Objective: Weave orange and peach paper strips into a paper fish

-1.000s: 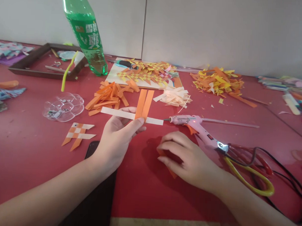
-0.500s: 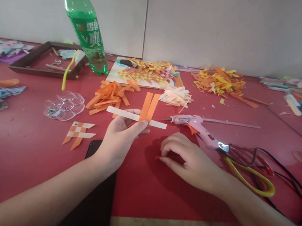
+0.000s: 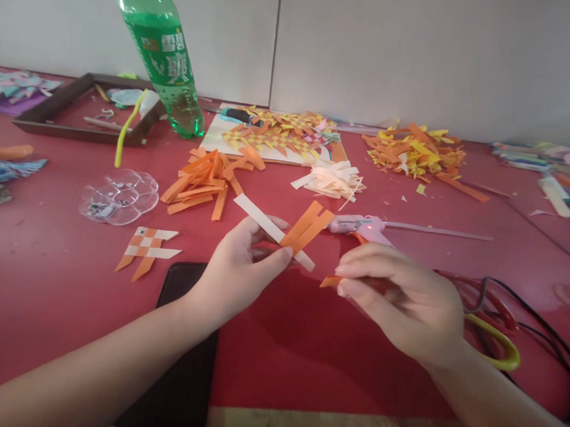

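Note:
Between thumb and fingers, my left hand pinches a white paper strip with two orange paper strips crossing it side by side. To its right, my right hand is closed on another orange strip, of which only a short end shows past the fingertips. The two hands are apart, both above the red table. A finished-looking woven paper fish in orange and white lies left of my left hand. Behind the hands are a pile of orange strips and a pile of white strips.
A pink glue gun lies behind my right hand, near yellow-and-red-handled scissors and a black cable. A green bottle, dark frame, clear flower-shaped dish and black phone-like slab stand or lie leftward. Woven pieces cover a board.
My right hand has risen and moved right with its orange strip, now covering part of the glue gun. My left hand has shifted slightly right and tilted the crossed strips clockwise.

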Tool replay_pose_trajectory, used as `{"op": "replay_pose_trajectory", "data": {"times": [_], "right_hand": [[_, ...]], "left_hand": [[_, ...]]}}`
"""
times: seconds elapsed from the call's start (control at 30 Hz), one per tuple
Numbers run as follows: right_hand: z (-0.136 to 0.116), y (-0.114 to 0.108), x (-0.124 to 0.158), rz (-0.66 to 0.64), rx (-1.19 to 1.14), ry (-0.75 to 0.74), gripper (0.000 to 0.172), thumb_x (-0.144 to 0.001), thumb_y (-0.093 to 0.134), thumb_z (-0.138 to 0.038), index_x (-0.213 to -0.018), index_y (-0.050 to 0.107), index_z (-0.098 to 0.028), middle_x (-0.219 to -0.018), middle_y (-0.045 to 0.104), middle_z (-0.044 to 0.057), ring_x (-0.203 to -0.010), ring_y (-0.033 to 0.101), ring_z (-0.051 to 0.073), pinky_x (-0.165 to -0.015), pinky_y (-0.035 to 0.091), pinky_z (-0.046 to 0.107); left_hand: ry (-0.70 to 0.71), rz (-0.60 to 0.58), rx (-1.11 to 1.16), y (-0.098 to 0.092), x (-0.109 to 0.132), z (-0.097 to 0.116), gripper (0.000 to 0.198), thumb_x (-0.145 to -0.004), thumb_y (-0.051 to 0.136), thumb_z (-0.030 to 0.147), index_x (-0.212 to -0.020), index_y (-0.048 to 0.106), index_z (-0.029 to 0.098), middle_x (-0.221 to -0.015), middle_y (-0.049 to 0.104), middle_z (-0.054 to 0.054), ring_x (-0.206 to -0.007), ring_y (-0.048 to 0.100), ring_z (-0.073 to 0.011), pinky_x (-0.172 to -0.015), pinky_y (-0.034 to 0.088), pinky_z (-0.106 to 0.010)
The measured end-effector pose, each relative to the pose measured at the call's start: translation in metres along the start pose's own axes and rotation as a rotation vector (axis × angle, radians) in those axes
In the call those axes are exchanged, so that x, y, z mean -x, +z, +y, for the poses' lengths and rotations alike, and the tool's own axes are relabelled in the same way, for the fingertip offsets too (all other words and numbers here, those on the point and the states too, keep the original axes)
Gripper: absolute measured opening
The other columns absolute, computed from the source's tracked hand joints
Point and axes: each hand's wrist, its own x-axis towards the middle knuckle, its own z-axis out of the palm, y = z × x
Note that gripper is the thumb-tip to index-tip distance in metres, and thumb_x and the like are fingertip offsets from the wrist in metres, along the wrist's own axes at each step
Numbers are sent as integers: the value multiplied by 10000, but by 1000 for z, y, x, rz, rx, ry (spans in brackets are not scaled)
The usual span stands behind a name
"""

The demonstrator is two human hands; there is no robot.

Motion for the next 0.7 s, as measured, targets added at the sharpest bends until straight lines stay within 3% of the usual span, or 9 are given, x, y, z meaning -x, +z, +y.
{"op": "replay_pose_trajectory", "data": {"times": [0.17, 0.43, 0.7], "right_hand": [[2, 6, 0, 91, -106, 188, 131, -836, 697, -176, -938, 657, -249, -826, 706, -16, -616, 673, 83, -592, 582, 169], [6, 8, -2, 10, -82, 163, 245, -827, 687, -153, -1030, 588, -248, -805, 708, -31, -718, 701, 89, -670, 577, 162], [1, 6, -7, -116, 112, 198, 56, -816, 661, -185, -800, 617, -216, -705, 707, -28, -632, 683, 86, -610, 547, 144]], "left_hand": [[19, -57, -19, 0, 0, 0, 277, -822, 686, 244, -1060, 547, 213, -1064, 657, -27, -869, 707, -194, -809, 535, -358], [58, -146, -60, 0, 0, -4, 265, -836, 652, 197, -1071, 529, 203, -977, 659, -17, -786, 710, -166, -801, 544, -351], [66, -183, -107, 1, 2, -4, 226, -854, 655, 225, -1047, 539, 207, -867, 693, -3, -766, 711, -151, -726, 530, -268]]}}
